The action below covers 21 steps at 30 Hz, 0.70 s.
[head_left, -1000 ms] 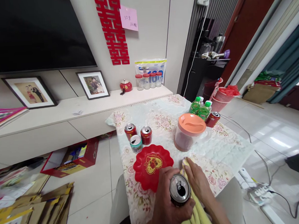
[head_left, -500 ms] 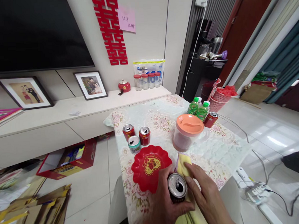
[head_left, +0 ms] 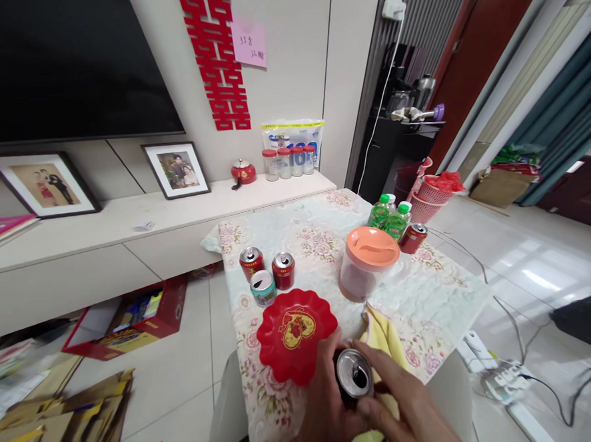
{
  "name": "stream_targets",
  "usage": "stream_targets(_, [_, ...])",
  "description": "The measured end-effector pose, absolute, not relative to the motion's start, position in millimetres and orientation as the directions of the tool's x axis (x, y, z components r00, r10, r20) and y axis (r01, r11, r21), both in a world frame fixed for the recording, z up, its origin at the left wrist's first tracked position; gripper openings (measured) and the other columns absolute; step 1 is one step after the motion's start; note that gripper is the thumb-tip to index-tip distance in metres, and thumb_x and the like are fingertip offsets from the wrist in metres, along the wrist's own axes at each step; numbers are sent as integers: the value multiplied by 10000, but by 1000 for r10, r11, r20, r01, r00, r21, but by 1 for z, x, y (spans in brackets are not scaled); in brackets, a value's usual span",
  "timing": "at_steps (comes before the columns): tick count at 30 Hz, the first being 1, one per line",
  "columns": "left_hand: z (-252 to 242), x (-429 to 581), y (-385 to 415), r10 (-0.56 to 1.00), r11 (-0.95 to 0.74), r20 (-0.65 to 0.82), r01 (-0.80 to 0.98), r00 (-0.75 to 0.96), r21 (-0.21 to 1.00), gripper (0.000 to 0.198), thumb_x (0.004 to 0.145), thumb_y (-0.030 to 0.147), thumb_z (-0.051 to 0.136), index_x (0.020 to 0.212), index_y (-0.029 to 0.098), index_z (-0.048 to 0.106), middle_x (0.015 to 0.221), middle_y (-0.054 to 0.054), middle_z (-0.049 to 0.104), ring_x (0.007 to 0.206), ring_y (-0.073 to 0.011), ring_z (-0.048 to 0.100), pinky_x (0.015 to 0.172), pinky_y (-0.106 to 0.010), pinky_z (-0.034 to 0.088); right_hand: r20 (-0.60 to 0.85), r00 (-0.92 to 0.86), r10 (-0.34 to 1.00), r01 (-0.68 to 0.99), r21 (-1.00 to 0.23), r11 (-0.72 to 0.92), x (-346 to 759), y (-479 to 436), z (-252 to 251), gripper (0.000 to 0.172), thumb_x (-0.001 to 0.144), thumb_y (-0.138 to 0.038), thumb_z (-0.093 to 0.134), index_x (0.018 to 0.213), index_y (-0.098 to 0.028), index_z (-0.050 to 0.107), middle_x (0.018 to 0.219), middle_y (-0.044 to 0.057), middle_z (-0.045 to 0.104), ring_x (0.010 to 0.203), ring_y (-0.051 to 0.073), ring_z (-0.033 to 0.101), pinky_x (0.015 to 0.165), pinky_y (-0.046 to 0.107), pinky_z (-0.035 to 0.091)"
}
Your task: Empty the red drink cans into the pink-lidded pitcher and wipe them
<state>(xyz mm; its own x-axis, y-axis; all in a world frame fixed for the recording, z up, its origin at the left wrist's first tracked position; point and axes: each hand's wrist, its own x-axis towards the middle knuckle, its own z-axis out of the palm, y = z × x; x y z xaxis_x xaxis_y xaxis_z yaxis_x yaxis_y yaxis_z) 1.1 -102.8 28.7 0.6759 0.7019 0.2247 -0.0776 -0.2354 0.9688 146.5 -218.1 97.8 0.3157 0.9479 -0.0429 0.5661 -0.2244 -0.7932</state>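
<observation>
An opened drink can [head_left: 353, 373] stands upright near the table's front edge. My left hand [head_left: 323, 406] is wrapped round its left side. My right hand [head_left: 410, 411] curls against its right side and lies over a yellow cloth [head_left: 382, 336], which spreads under and behind the can. Whether the right fingers pinch the cloth or the can is hidden. A red scalloped plate [head_left: 295, 331] sits just left of the can.
Three opened cans [head_left: 266, 276] stand behind the plate. A clear jug with an orange lid [head_left: 368, 270] is mid-table, with two green bottles [head_left: 390, 218] and a red can [head_left: 412, 237] beyond. A floral tablecloth [head_left: 326, 232] covers the table. Cardboard and a red box lie on the floor to the left.
My right hand slid from the cloth round to the can's right side. The cloth shifted and bunched behind the can. The view dipped slightly.
</observation>
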Motion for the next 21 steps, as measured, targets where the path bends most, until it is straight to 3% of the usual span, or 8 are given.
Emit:
stream_targets(2, [18,0,-105,656,-304,278,-91,702,948,989,859,712,734,1596,172,355,1400,-235,646,1202,-399,723,1024,-558,605,-182,276,944,496,-814,-302,142,-218,99,830,935,-486,657,1680,-199,431,1656,107,399,1539,266,427,1282,411,415])
stream_targets(5, [0,1,-111,641,-333,256,-38,724,942,1019,858,693,734,1633,177,319,1451,-261,622,1227,-423,720,998,-564,618,-297,266,917,426,-817,-389,141,-214,101,935,812,-361,718,1688,-223,419,1682,82,359,1570,272,368,1330,416,325])
stream_targets(8, [-19,5,-118,672,-380,252,33,696,924,1082,795,679,799,1639,181,342,1506,-275,597,1333,-474,655,1077,-623,569,-309,254,916,400,-829,-390,143,-211,106,879,747,-312,720,1601,-213,536,1623,91,448,1491,276,467,1274,379,395])
stream_targets(13, [-40,15,-128,665,-367,231,42,711,929,1040,815,642,807,1647,201,366,1525,-254,602,1354,-436,652,1130,-570,558,-294,278,915,445,-804,-394,144,-210,119,809,722,-298,655,1525,-214,601,1472,86,591,1310,242,608,1126,329,504])
stream_targets(18, [-50,-1,-120,585,-391,277,-35,762,920,1247,675,773,869,1641,168,362,1611,-298,493,1481,-491,525,1187,-635,491,-189,399,897,506,-771,-388,168,-230,127,707,820,-455,646,1459,-152,645,1305,105,687,1126,236,696,993,308,580])
stream_targets(21, [-60,-20,-105,537,-375,274,-65,798,925,1069,759,798,790,1578,189,473,1459,-268,621,1251,-426,697,1032,-580,601,-133,507,852,515,-746,-423,204,-246,133,730,858,-626,670,1424,-166,677,1262,96,710,1032,231,725,854,284,617])
